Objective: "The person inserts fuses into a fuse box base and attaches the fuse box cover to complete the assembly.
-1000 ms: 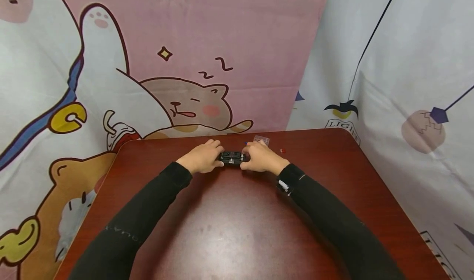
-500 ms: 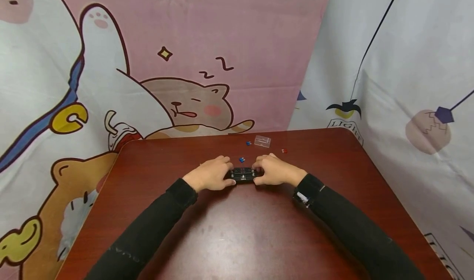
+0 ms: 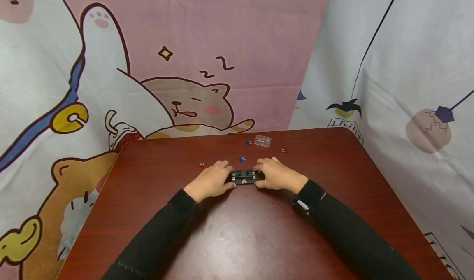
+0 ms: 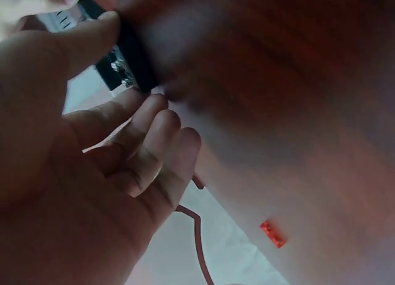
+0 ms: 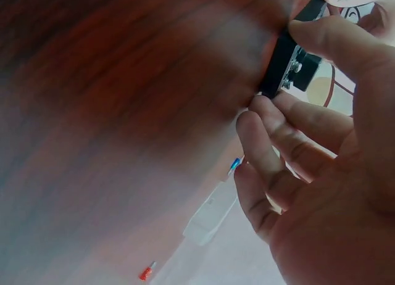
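Note:
A black block-like device with metal screws lies on the reddish-brown table. The left hand grips its left end between thumb and fingers, and the right hand grips its right end the same way. In the left wrist view the thumb of the left hand presses the near side of the black device. The right wrist view shows the right hand pinching the device, its lower fingers loosely bent.
Behind the device lie a blue piece and another blue piece beside a clear plastic box. One red piece is right of the box; another red piece lies beyond the left hand. A patterned cloth hangs behind the table.
Both hands and the device have moved toward the person and slightly right. The blue pieces, the clear box and the left red piece, earlier covered or partly covered, now show fully.

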Tool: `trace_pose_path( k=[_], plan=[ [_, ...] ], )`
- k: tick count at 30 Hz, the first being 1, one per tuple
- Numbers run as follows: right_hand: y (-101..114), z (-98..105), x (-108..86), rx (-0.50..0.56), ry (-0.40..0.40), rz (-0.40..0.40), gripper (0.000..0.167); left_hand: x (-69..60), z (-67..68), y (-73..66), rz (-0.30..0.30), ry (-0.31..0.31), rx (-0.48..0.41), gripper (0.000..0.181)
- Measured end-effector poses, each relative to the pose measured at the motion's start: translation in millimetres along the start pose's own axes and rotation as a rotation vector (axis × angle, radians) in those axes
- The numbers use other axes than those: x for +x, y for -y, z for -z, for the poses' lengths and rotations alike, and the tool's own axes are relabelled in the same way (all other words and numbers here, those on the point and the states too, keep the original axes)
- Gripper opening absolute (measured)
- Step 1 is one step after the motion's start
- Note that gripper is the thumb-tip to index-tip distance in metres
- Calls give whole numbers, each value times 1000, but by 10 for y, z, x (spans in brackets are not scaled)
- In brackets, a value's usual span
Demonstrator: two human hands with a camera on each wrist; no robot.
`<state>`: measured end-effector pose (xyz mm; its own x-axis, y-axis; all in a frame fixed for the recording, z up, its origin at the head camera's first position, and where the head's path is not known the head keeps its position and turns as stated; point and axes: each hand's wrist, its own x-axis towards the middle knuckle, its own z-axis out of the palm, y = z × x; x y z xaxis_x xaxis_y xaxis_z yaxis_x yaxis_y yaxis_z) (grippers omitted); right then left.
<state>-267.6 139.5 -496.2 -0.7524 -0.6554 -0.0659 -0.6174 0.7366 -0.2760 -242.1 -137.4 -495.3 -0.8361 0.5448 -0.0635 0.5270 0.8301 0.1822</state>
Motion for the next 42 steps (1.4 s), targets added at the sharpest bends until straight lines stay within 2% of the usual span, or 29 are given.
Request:
trace_pose_path(
  k=[5,10,20,29,36,42],
  plan=[
    [15,5,-7,13,23,-27,55,-35,-52,-4,31,-42,-69,52],
    [58,27,-2,25,31,-38,54,-57,-72,-45,61,-63,-82,49],
    [68,15,4,49,27,-49,52,-66,-78,-79,55,-98,-112,46],
    [66,29,-4,76,39,-63,54,-41,-66,-137,105,-80,-135,43],
    [56,20,-39,58,22,-65,53,-29,-76,-154,105,-83,-139,41],
    [56,53,-70,71,27,-36,52,-52,-64,-144,112,-70,-145,43]
  ],
)
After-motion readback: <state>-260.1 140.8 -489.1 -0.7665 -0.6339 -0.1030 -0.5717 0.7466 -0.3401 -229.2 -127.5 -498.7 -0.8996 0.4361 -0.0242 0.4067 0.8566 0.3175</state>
